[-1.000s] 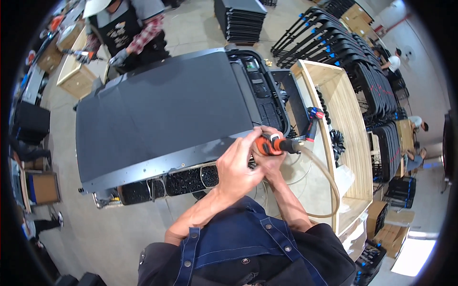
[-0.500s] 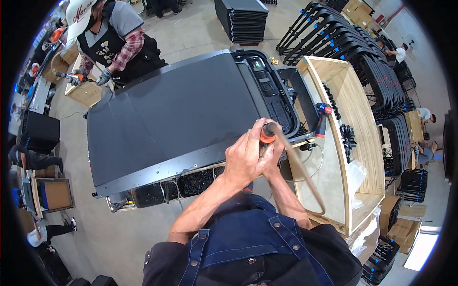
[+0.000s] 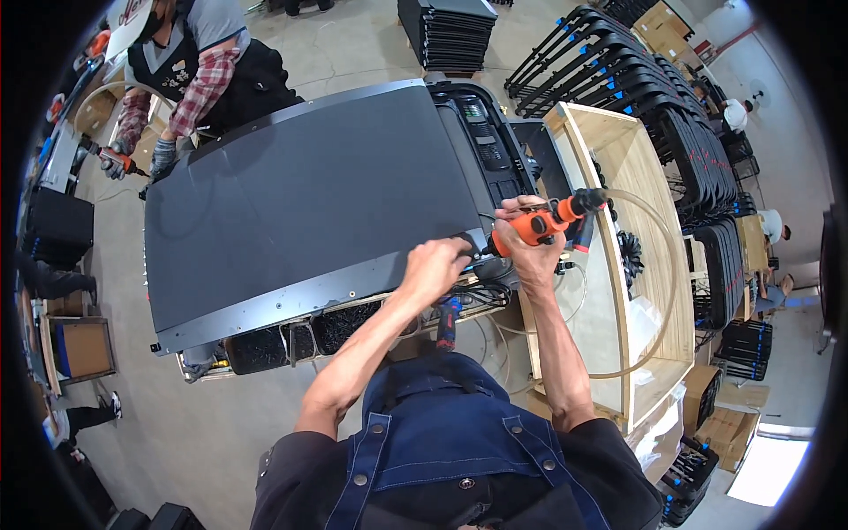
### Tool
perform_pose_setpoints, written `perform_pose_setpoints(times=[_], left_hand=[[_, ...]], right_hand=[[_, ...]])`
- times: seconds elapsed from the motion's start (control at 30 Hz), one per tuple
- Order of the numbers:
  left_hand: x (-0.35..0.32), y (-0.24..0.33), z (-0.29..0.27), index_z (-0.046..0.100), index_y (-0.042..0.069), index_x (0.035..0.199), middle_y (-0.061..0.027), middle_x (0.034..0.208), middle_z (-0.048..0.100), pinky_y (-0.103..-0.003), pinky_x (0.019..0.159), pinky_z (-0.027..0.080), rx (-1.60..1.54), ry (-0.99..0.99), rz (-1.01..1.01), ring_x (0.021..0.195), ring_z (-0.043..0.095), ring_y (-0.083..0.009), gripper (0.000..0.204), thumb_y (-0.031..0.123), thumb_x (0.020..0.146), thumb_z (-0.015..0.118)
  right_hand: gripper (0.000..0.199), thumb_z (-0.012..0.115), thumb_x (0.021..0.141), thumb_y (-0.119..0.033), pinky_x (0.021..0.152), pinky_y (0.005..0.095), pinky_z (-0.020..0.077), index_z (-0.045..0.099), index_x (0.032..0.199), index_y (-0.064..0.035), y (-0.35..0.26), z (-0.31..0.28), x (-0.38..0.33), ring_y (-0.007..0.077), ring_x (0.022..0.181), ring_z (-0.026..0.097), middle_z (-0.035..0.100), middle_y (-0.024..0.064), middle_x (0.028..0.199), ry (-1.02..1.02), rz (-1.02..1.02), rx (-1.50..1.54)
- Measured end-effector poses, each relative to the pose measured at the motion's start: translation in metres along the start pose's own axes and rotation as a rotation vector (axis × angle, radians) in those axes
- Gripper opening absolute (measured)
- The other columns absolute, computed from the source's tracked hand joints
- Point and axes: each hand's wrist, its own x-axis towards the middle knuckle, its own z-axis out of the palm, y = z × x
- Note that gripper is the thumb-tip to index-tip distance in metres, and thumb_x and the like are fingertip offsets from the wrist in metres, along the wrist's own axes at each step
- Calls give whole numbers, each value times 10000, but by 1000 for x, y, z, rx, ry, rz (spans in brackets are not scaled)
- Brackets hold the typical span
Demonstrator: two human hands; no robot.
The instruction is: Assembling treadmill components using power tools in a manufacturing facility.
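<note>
In my right hand (image 3: 535, 256) is an orange air screwdriver (image 3: 537, 226), tilted, its dark rear end and hose up to the right. The tool's black tip points left at the near right corner of a treadmill deck (image 3: 309, 185). My left hand (image 3: 433, 270) is at the same corner, resting on the metal side rail (image 3: 309, 299). Its thumb and fingers are closed around a small dark part beside the tip, mostly hidden by the fingers. The treadmill's black console frame (image 3: 484, 146) lies across the right end of the deck.
A wooden bin (image 3: 609, 265) with black parts stands at right, the air hose (image 3: 667, 291) looping over it. Another driver (image 3: 448, 322) hangs below the rail. Trays of screws (image 3: 340, 327) sit under the near edge. Across the deck, a gloved co-worker (image 3: 203, 79) holds an orange driver.
The screwdriver has swung from near upright between both hands to a tilt toward the right, held by my right hand. My left hand has come off it and moved left to the rail.
</note>
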Motion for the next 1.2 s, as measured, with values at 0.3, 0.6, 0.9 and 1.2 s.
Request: perform_pose_setpoints(times=[0.3,0.6,0.9,1.2], left_hand=[[10,2,67,711,84,926,-81,862,688,-436,647,524,135,197,-9,789,682,-312,141,202,851,728],[8,21,85,708,45,876,-92,812,680,-422,629,511,133,319,-162,739,670,-330,114,143,833,748],[9,25,91,688,31,866,-119,812,694,-414,610,510,81,421,-173,709,672,-327,144,155,838,754],[13,28,77,719,28,913,-135,882,716,-421,687,532,156,249,-241,796,693,-350,201,218,854,750]], right_hand=[[414,764,801,36,831,320,577,571,1166,0,13,-28,45,176,938,693,685,121,1064,-290,110,118],[401,798,770,-49,806,292,566,609,1120,-5,26,-15,90,110,888,674,712,60,999,-613,194,204],[412,776,809,5,841,325,591,585,1174,-3,21,-44,70,163,923,694,686,108,1060,-638,67,305],[413,779,791,-13,819,304,577,588,1157,-9,20,-28,87,133,887,681,693,80,1039,-651,203,272]])
